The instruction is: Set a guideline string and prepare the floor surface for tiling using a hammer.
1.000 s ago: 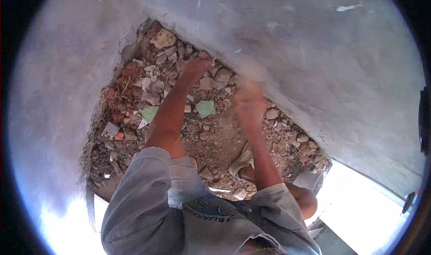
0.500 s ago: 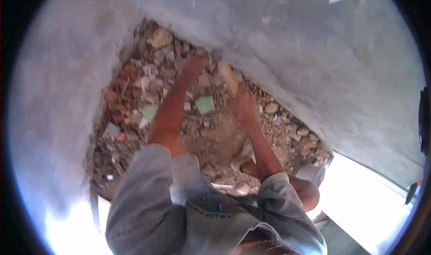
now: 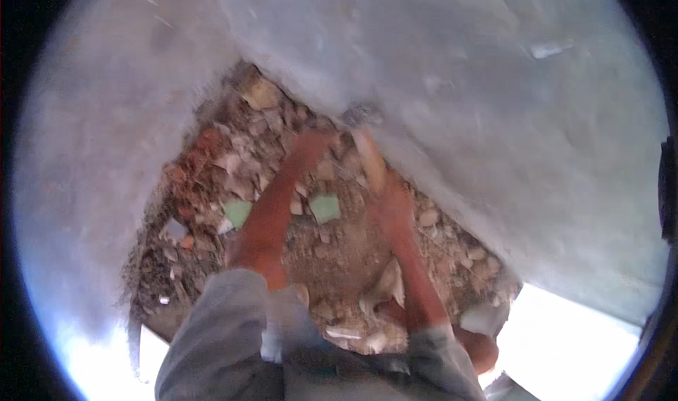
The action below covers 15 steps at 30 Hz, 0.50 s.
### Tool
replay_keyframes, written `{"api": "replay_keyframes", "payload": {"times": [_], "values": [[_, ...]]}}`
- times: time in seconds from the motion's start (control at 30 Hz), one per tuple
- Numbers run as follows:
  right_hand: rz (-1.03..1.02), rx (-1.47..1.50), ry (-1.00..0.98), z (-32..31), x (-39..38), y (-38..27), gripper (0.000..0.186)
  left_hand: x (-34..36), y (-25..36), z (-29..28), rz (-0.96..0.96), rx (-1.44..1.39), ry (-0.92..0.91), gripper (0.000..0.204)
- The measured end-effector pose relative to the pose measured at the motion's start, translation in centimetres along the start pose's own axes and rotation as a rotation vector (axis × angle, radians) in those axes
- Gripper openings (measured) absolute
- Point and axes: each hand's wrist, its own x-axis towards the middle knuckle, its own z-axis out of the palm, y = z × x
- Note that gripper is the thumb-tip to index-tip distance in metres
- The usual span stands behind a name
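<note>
We look down at a person's two bare hands over a triangular patch of rubble [image 3: 332,249], bordered on its upper sides by a left wall [image 3: 106,154] and a right wall [image 3: 508,133], both smooth and grey. The right hand [image 3: 390,198] grips a hammer [image 3: 371,158]. We see its fingers curled closed around the pale wooden shaft, though blur keeps us from telling one finger from another. The hammer slants up and slightly left from the hand; its dark head [image 3: 361,114], also blurred, shows over the lower edge of the right wall, and we cannot tell whether the two touch. The left hand [image 3: 314,145] is near the foot of the same wall, to the left of the hammer. We cannot tell whether its fingers are spread, pressed together or pinching anything, because they blur into the stones.

Near the top corner we find a yellowish stone [image 3: 261,94], with reddish brick pieces [image 3: 208,144] lower on the left. One green tile piece [image 3: 325,208] lies right of the left forearm [image 3: 268,221], and a second green fragment [image 3: 238,213] lies left of it. A pale shoe [image 3: 388,285] rests on the dirt beside the right forearm [image 3: 421,281].
</note>
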Motion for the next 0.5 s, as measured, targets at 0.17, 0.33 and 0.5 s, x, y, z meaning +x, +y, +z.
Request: {"api": "replay_keyframes", "payload": {"times": [0.17, 0.33, 0.5], "values": [[0.176, 0.722, 0.397, -5.7, -2.4, -2.7, 0.041, -2.5, 2.4, 0.5, -0.223, 0.317, -0.574, 0.030], [0.107, 0.175, 0.005, -0.2, -3.6, -0.7, 0.043, -0.5, 6.5, -2.7, -0.388, 0.012, -0.529, 0.032], [0.251, 0.308, -0.107, -4.8, -2.4, -2.1, 0.045, -2.1, 7.8, -3.5, -0.387, 0.036, -0.618, 0.033]]}}
